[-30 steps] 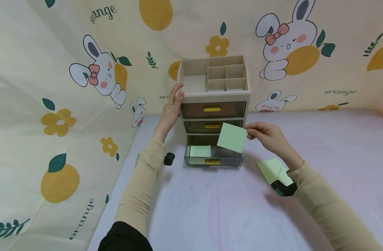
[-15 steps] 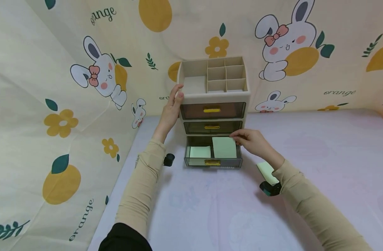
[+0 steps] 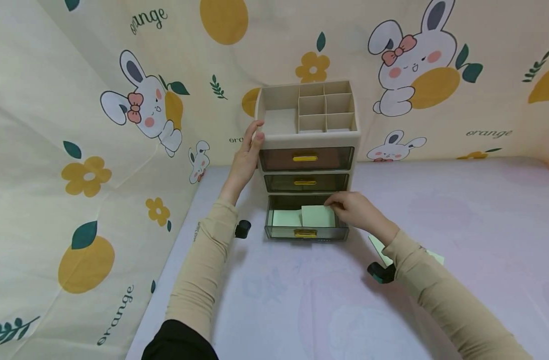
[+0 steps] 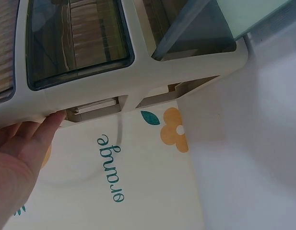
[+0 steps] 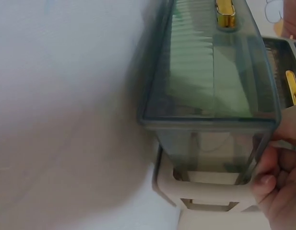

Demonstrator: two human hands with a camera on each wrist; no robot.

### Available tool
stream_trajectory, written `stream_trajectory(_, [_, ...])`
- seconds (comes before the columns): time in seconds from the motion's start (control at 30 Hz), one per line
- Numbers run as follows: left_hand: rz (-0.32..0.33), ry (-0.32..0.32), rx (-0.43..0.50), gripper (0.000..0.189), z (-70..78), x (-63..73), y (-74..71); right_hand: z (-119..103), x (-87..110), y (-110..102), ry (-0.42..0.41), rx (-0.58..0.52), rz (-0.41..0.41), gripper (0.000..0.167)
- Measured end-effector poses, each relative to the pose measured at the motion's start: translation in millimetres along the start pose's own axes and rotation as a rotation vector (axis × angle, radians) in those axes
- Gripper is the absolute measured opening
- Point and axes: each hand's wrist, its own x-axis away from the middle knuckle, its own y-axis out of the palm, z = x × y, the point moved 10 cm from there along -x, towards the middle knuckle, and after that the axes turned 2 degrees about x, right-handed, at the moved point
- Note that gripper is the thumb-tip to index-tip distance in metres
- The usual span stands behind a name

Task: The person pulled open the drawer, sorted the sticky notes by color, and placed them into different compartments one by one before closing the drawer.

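Note:
A white desktop organizer (image 3: 310,140) stands against the back wall, its bottom smoky clear drawer (image 3: 274,232) pulled out. My left hand (image 3: 244,162) rests along the organizer's left side with fingers extended; the left wrist view has those fingertips at its side edge. At the drawer's right side, my right hand (image 3: 359,212) pinches the upper right corner of a pale green sticky note (image 3: 318,216), which lies low inside the drawer. Another green sticky note (image 3: 286,218) lies to its left. In the right wrist view, the curled right fingers (image 5: 267,182) are beside the drawer wall.
More pale green paper (image 3: 435,257) lies on the table under the right forearm, partly hidden. Two shut drawers with yellow handles (image 3: 305,158) sit above the pulled-out one. Divided compartments (image 3: 312,105) top the organizer. A printed cloth covers the walls.
The right hand has carried the sticky note left and down, from in front of the organizer into the bottom drawer's right half. The left hand has stayed in place.

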Motion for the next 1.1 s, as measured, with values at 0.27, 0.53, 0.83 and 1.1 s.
stream_trajectory(0.27, [0.006, 0.007, -0.003, 0.051, -0.1, 0.2, -0.3, -1, -1.1, 5, 0.013, 0.068, -0.040, 0.023])
stream_trajectory(0.53, [0.016, 0.011, 0.005, 0.047, 1.0, 0.7, -1.1, -2, -1.2, 5, 0.011, 0.110, -0.039, 0.023])
stream_trajectory(0.83, [0.013, 0.007, 0.011, 0.046, 0.5, 0.2, -0.3, 0, 0.3, 2, 0.032, 0.074, -0.038, 0.023])
stream_trajectory(1.1, [0.011, 0.006, 0.011, 0.045, -0.2, -0.3, 0.1, 10, 7.5, -3, 0.108, -0.126, -0.059, 0.023])
